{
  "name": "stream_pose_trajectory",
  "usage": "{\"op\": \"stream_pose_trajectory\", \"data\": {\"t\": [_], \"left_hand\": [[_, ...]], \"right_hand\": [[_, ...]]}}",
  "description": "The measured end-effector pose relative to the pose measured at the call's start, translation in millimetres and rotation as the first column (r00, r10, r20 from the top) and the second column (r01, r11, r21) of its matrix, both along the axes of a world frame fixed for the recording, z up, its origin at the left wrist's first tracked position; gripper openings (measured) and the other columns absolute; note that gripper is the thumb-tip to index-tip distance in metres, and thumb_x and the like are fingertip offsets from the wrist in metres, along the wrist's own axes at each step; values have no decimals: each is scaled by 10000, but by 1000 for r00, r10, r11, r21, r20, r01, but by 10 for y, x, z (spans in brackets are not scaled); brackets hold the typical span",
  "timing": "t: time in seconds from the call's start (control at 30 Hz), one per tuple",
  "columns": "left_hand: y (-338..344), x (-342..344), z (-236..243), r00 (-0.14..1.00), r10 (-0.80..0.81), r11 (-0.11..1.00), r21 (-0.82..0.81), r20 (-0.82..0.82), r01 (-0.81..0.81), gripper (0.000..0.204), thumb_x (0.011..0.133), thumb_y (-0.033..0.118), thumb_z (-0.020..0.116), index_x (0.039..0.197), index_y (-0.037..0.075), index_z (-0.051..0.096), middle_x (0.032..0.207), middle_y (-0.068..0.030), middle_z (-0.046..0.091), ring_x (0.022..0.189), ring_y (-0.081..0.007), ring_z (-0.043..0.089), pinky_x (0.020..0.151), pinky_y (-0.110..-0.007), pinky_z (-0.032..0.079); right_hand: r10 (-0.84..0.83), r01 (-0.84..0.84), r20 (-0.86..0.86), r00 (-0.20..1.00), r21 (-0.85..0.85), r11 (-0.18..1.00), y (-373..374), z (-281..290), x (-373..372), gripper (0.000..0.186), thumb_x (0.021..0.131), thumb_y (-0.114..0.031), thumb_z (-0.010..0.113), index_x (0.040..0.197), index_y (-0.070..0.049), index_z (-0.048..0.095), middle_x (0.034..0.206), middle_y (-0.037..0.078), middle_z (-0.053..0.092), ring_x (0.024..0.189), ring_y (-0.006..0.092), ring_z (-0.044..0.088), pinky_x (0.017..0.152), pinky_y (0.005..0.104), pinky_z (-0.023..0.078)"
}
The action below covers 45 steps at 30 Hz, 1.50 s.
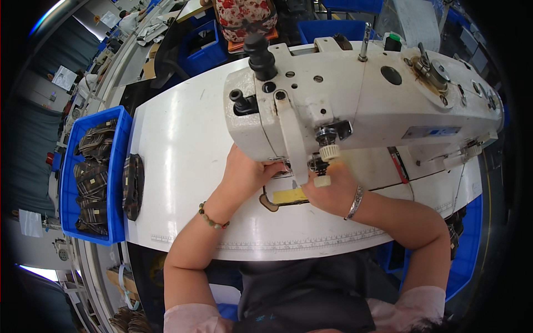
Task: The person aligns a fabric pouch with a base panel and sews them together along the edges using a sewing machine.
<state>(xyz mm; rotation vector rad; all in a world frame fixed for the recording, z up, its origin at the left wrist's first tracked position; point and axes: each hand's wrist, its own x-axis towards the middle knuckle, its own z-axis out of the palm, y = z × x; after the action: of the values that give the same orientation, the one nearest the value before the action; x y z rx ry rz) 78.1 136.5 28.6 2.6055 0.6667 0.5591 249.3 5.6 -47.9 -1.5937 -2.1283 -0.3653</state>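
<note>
My left hand [247, 172] reaches under the head of a white sewing machine [366, 100], thumb and fingertips pinched beside the presser foot on something partly hidden. Opposite it, my right hand [333, 191] is bent beside the needle area, its fingertips mostly behind the machine's knobs. Between the two hands, a flat yellow strip [286, 196] lies at a small brown-edged dark piece [269, 205] on the white table [177, 133]. A red-and-black slim tool [398, 164] rests on the machine bed to the right.
At left, a blue bin [68, 183] holds plaid fabric pieces, with another plaid piece [133, 188] beside it. Behind stand blue bins [202, 55] and a floral bag [244, 16]. Another blue bin [466, 244] is below right. Co-workers [129, 22] sit far upper left.
</note>
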Motion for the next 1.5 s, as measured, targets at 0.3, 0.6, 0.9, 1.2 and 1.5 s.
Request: {"op": "stream_pose_trajectory", "data": {"t": [0.3, 0.6, 0.9, 1.2, 1.5], "left_hand": [[199, -37, -208, 998, -7, 935, -353, 61, 28, 344, 710, 89, 854, 1032, 67, 734, 964, -106, 737, 878, -281, 702, 791, -364, 544], [117, 81, -22, 968, -76, 948, -284, 240, 145, 305, 699, 45, 820, 992, 45, 737, 948, -121, 735, 851, -333, 694, 774, -385, 548], [120, 78, 5, 958, -72, 948, -279, 279, 153, 289, 698, 29, 797, 980, 53, 741, 938, -125, 735, 847, -325, 697, 763, -377, 549], [149, 89, -137, 973, -71, 960, -249, 221, 127, 309, 669, 97, 845, 963, 80, 749, 886, -96, 741, 786, -318, 699, 729, -382, 550], [162, 48, -168, 984, -63, 976, -197, 164, 96, 315, 672, 151, 852, 970, 113, 757, 897, -75, 743, 798, -302, 695, 774, -393, 530]], "right_hand": [[-74, 53, -279, 957, -82, 995, 74, 18, 5, 245, 811, -226, 686, 612, -81, 684, 590, 97, 612, 534, 306, 622, 523, 420, 498], [9, 3, -435, 900, 29, 1000, 177, 98, 34, 214, 856, -222, 682, 761, -31, 700, 643, 123, 673, 578, 317, 655, 562, 419, 527], [115, -58, -417, 902, 148, 987, 196, 293, -29, 106, 860, -123, 661, 829, -25, 687, 744, 133, 704, 649, 303, 691, 601, 397, 556], [-119, -64, 700, 704, 229, 971, 18, -405, 19, 327, 804, -105, 642, 1096, 41, 669, 633, 135, 639, 558, 278, 657, 513, 364, 524], [84, -53, 329, 941, -102, 993, -81, 127, -54, 428, 774, -121, 650, 1168, 46, 638, 594, 67, 585, 570, 223, 628, 489, 345, 490]]}}
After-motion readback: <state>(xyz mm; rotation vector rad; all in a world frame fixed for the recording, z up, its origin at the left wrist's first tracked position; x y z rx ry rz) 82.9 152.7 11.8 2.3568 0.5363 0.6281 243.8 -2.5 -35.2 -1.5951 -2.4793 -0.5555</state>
